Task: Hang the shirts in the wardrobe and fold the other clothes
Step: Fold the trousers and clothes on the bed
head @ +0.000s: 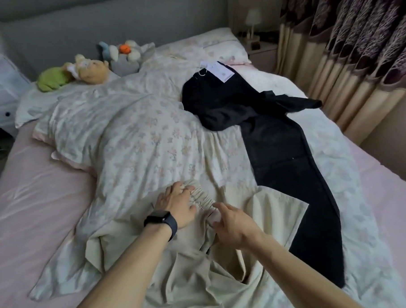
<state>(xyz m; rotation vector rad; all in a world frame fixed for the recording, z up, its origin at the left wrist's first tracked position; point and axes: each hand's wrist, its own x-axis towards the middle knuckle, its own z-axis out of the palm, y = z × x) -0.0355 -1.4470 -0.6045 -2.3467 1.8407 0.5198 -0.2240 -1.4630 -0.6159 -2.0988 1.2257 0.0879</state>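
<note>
Cream trousers [276, 211] with an elastic waistband lie crumpled on the floral duvet [131, 138] near the bed's front. My left hand [176, 205], with a black watch on the wrist, lies flat on the waistband with its fingers spread. Just right of it, my right hand [233, 224] hovers over the cream fabric, fingers loosely bent, holding nothing that I can see. Black trousers [288, 159] with white tags at the waist stretch along the right side of the bed. A dark crumpled garment [228, 113] lies across their upper part.
Soft toys [86, 70] sit by the pillows at the head of the bed. A pink sheet [36, 196] shows on the left. A white drawer unit [1, 92] stands at the left, patterned curtains [355, 42] at the right, and a bedside lamp [253, 19] behind.
</note>
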